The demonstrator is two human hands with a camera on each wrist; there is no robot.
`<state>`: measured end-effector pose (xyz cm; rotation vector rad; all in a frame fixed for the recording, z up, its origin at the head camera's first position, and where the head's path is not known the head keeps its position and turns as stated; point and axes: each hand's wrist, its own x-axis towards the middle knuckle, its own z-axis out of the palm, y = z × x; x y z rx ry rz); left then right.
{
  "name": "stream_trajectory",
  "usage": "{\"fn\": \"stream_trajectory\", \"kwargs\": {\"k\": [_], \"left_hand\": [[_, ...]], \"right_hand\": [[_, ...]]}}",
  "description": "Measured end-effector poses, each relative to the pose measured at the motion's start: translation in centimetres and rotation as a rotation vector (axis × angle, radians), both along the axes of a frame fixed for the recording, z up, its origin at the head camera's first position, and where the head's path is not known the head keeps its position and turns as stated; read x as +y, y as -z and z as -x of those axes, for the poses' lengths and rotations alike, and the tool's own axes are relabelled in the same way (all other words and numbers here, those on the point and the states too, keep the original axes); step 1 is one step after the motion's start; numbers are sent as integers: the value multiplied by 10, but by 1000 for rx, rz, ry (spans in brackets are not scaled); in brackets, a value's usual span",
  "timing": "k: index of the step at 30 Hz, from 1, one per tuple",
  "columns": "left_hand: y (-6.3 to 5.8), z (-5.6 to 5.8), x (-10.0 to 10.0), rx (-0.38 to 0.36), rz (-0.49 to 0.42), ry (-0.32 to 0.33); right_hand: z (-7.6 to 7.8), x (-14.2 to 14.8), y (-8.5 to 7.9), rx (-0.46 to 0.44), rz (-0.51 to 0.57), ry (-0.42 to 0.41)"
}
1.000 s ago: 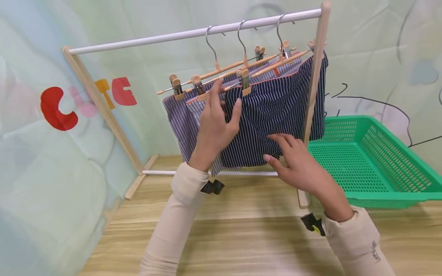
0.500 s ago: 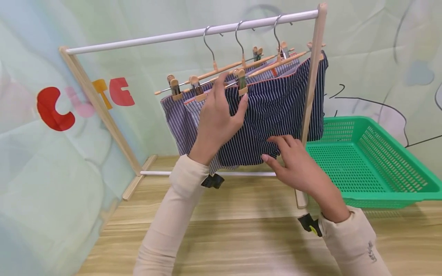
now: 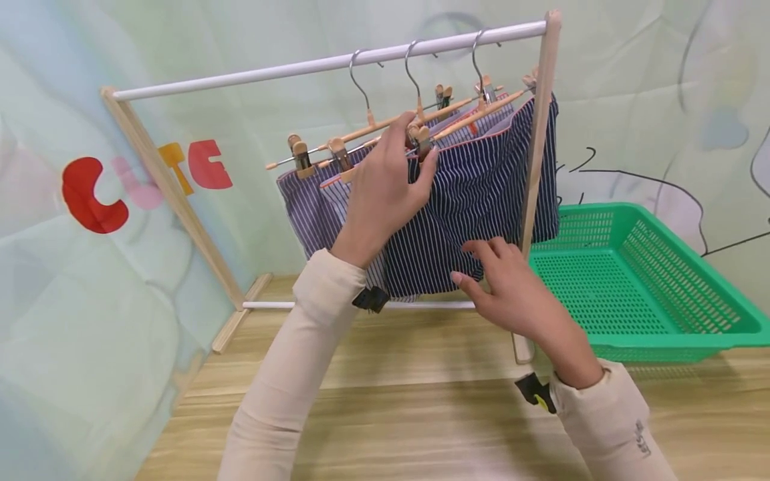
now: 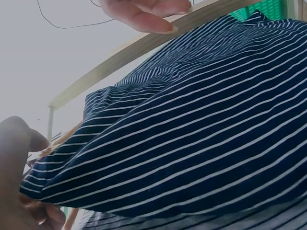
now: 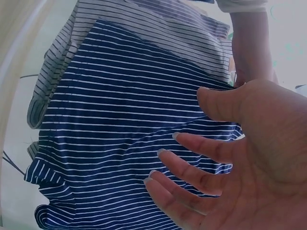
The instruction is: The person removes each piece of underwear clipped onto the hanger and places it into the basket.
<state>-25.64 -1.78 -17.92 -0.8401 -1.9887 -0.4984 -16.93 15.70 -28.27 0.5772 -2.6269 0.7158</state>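
Navy shorts with white stripes (image 3: 469, 207) hang from the front clip hanger (image 3: 475, 122) on a small rack. My left hand (image 3: 381, 194) is at that hanger's left clip (image 3: 423, 137), thumb in front and fingers behind, pinching it; the left wrist view shows the hand (image 4: 17, 177) around the shorts' corner. Lower down, my right hand (image 3: 508, 290) hovers before the shorts' lower part, fingers spread and loosely bent, holding nothing. Behind hang lilac striped shorts (image 3: 307, 207) and pale striped shorts (image 3: 333, 194), partly covered by the navy pair.
The rack has a white top rail (image 3: 240, 79) and wooden side posts (image 3: 174, 200). A green plastic basket (image 3: 674, 341) stands right of it on the wood-grain table (image 3: 409, 407). A printed cloth backdrop (image 3: 289, 33) with red letters hangs behind.
My left hand has moved slightly up and right, its thumb and fingers closing on the front hanger's left clip. My right hand stays nearly in place. The view has shifted a little.
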Motion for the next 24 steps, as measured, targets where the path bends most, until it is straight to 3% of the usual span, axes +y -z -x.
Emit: {"fn": "stream_trajectory", "kwargs": {"k": [7,16,24], "left_hand": [[-9,1,1,-84,14,12],[-13,2,3,-68,26,-12],[-16,6,4,-139,14,-4]], "right_hand": [[1,-2,-1,8,-3,3],[1,-5,-1,-2,-1,0],[1,-6,-2,7,-13,15]]}}
